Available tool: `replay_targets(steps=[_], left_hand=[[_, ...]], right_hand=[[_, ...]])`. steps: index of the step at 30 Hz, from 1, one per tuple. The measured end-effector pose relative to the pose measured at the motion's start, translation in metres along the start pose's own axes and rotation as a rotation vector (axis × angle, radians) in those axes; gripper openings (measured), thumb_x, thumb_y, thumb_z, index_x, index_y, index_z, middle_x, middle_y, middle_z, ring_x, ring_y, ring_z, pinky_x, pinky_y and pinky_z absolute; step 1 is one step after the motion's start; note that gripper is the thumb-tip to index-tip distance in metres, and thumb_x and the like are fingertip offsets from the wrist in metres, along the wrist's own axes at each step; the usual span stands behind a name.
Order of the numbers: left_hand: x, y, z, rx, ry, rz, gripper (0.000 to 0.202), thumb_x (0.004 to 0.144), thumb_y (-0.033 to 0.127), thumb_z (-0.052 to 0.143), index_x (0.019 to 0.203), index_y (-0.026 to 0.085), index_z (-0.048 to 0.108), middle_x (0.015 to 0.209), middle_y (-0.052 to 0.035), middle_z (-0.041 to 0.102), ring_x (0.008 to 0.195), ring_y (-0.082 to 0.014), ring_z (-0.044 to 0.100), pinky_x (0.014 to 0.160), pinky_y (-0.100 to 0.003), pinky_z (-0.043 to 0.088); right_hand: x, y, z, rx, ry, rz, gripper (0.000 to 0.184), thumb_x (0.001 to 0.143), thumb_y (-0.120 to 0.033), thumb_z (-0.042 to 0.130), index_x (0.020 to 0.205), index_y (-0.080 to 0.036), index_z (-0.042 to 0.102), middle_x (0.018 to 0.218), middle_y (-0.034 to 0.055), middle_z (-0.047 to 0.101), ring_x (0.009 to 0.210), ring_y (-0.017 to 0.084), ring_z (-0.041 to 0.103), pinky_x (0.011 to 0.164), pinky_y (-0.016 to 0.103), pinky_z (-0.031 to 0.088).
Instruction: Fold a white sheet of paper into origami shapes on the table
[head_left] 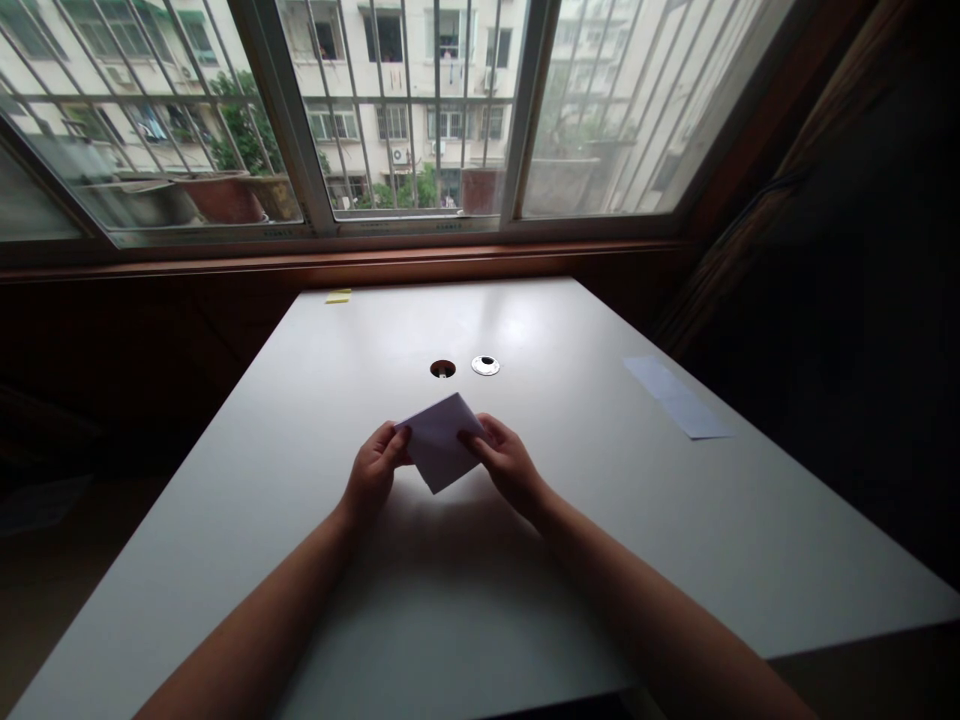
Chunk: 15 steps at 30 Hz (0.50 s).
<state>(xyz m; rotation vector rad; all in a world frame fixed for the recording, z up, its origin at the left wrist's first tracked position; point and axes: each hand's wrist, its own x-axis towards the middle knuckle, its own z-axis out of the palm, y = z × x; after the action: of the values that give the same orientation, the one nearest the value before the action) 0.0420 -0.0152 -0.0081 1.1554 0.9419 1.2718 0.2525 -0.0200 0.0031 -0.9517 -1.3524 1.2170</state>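
A small, roughly square piece of folded white paper (pixel 439 445) is held up above the white table, tilted with one corner pointing away from me. My left hand (pixel 376 465) pinches its left corner, thumb on top. On the opposite side, my right hand (pixel 510 460) grips the right edge, its thumb lying over the paper's face. The fingers of both hands are partly hidden behind the paper. A soft shadow falls on the table below it.
The white table (pixel 360 370) has a round cable hole (pixel 442 369) with a silver grommet cover (pixel 485 366) beside it. A creased paper strip (pixel 675 395) lies along the right edge. Yellow sticky notes (pixel 338 296) sit at the far left corner. Barred windows stand behind.
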Motion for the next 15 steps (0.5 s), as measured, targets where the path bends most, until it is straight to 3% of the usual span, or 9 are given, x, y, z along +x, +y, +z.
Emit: replay_targets(steps=[5,10,12,15], left_hand=[[0.0000,0.0005,-0.0003,-0.019,0.005,-0.004,0.035,0.086,0.049,0.062,0.090,0.015,0.060,0.076,-0.0012,0.062,0.070,-0.0148,0.061,0.065,-0.028,0.054],[-0.0020,0.0038,0.0002,0.023,0.004,0.053,0.051,0.085,0.041,0.067,0.129,0.025,0.048,0.086,-0.0006,0.065,0.073,-0.0146,0.062,0.066,-0.027,0.054],[-0.0029,0.0042,0.0003,0.045,-0.039,0.058,0.048,0.082,0.038,0.070,0.125,0.023,0.054,0.091,-0.0024,0.067,0.077,-0.0153,0.063,0.067,-0.026,0.052],[-0.0040,0.0039,0.0006,0.086,-0.111,0.037,0.031,0.079,0.036,0.074,0.102,0.017,0.066,0.093,-0.0052,0.069,0.082,-0.0171,0.064,0.070,-0.025,0.050]], right_hand=[[0.0007,-0.0006,-0.0013,0.028,-0.014,0.009,0.027,0.084,-0.046,0.066,0.092,-0.021,0.066,0.085,0.0023,0.065,0.080,0.019,0.060,0.070,0.029,0.046],[0.0006,-0.0030,-0.0020,0.036,0.008,0.013,0.026,0.081,-0.044,0.069,0.092,-0.020,0.067,0.089,0.0031,0.068,0.083,0.020,0.061,0.072,0.030,0.046],[0.0003,-0.0039,-0.0025,0.036,0.028,0.012,0.026,0.080,-0.043,0.071,0.093,-0.021,0.068,0.089,0.0030,0.068,0.083,0.020,0.061,0.072,0.030,0.047],[-0.0001,-0.0051,-0.0025,0.045,0.051,0.008,0.027,0.078,-0.041,0.074,0.095,-0.021,0.068,0.091,0.0032,0.068,0.083,0.020,0.062,0.072,0.030,0.047]])
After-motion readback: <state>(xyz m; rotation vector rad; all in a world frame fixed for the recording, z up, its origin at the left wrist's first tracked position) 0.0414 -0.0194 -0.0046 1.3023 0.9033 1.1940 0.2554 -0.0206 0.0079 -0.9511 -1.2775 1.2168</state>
